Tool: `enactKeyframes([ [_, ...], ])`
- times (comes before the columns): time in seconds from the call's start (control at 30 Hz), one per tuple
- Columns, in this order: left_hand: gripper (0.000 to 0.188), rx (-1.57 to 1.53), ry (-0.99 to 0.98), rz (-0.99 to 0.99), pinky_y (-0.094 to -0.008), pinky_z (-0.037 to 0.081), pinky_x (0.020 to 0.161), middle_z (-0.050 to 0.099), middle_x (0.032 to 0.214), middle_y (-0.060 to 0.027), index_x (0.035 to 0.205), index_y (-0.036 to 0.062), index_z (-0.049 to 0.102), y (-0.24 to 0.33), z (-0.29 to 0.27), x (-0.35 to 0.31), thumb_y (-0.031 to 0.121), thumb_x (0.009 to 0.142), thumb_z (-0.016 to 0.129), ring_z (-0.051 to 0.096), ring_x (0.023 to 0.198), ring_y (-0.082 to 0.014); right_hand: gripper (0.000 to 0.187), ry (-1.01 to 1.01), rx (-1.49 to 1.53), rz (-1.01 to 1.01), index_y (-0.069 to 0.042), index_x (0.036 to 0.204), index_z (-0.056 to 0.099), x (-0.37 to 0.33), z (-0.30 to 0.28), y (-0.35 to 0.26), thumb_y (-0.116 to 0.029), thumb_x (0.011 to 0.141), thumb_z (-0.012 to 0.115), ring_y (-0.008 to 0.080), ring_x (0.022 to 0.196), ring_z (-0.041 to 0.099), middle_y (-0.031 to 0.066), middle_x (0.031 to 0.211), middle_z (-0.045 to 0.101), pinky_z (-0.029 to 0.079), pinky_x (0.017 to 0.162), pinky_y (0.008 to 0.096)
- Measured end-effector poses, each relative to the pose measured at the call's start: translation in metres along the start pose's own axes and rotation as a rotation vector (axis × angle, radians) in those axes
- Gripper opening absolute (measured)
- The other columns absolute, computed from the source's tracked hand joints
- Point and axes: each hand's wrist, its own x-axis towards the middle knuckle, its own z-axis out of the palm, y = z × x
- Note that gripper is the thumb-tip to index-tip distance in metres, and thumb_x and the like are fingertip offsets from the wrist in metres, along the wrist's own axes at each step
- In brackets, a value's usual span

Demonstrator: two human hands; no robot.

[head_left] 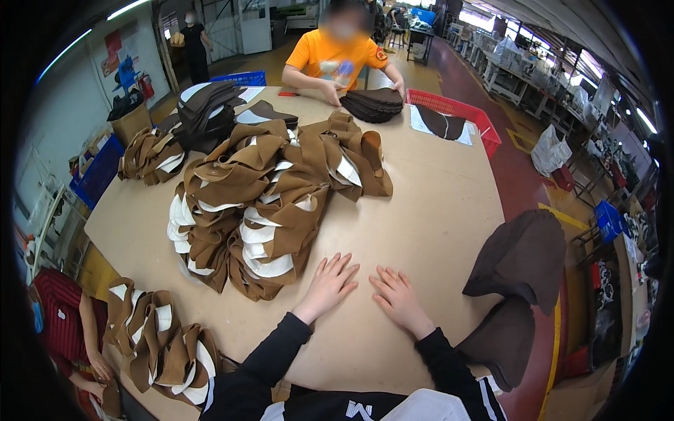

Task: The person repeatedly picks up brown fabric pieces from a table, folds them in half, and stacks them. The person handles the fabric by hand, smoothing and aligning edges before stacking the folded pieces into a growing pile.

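My left hand lies flat on the tan table, fingers spread and pointing away from me. Beside it my right hand rests the same way, a small gap between the two; neither holds anything. Just beyond my left hand spreads a large heap of brown fabric pieces with white patches, curled and overlapping. To the right of my right hand, two dark brown cut pieces lie at the table edge, one above the other.
Across the table a person in an orange shirt handles a dark stack of pieces. A red crate stands at the far right edge. At lower left, a person in a striped top works by more brown pieces.
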Motion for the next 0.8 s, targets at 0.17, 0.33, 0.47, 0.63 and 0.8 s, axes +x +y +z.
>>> enactKeyframes([
  [0.17,0.047,-0.003,0.006,0.003,-0.0539,0.021,0.122,0.040,0.158,-0.0134,0.142,0.0142,0.056,0.001,0.001,-0.002,0.038,0.101,0.058,0.032,0.149,-0.0359,0.043,0.011,0.023,0.003,-0.017,0.140,0.059,-0.001,0.001,0.000,-0.032,0.100,0.060,0.0293,0.146,0.040,0.0102,0.157,0.045,0.030,0.120,0.0504],
  [0.33,0.047,0.017,0.014,0.010,-0.0540,0.022,0.122,0.041,0.158,-0.0132,0.143,0.0143,0.055,-0.003,0.003,-0.004,0.037,0.101,0.058,0.032,0.149,-0.0358,0.045,0.030,0.085,0.012,-0.016,0.143,0.056,0.000,0.003,-0.001,-0.030,0.100,0.061,0.0311,0.144,0.042,0.0112,0.157,0.044,0.030,0.119,0.0499],
  [0.47,0.047,-0.002,0.002,0.003,-0.0546,0.022,0.122,0.040,0.159,-0.0136,0.143,0.0153,0.055,-0.001,0.002,-0.003,0.038,0.102,0.057,0.031,0.149,-0.0371,0.055,0.270,0.829,0.304,-0.010,0.149,0.045,0.008,0.000,0.005,-0.029,0.100,0.062,0.0296,0.145,0.041,0.0100,0.159,0.041,0.032,0.119,0.0478],
  [0.63,0.047,0.016,-0.022,0.005,-0.0546,0.021,0.122,0.040,0.159,-0.0131,0.144,0.0155,0.055,0.004,0.001,0.000,0.039,0.102,0.057,0.031,0.149,-0.0371,0.059,0.572,1.458,0.804,-0.008,0.152,0.039,0.030,-0.013,0.058,-0.031,0.102,0.060,0.0226,0.133,0.050,0.0089,0.149,0.048,0.040,0.111,0.0428],
  [0.8,0.048,-0.014,-0.038,-0.024,-0.0547,0.021,0.122,0.039,0.159,-0.0133,0.144,0.0155,0.054,0.001,-0.002,-0.004,0.039,0.102,0.056,0.030,0.150,-0.0365,0.057,0.830,1.047,0.522,-0.006,0.151,0.040,0.109,-0.093,0.054,-0.025,0.102,0.062,0.0205,0.121,0.056,0.0123,0.147,0.049,0.045,0.103,0.0357],
])
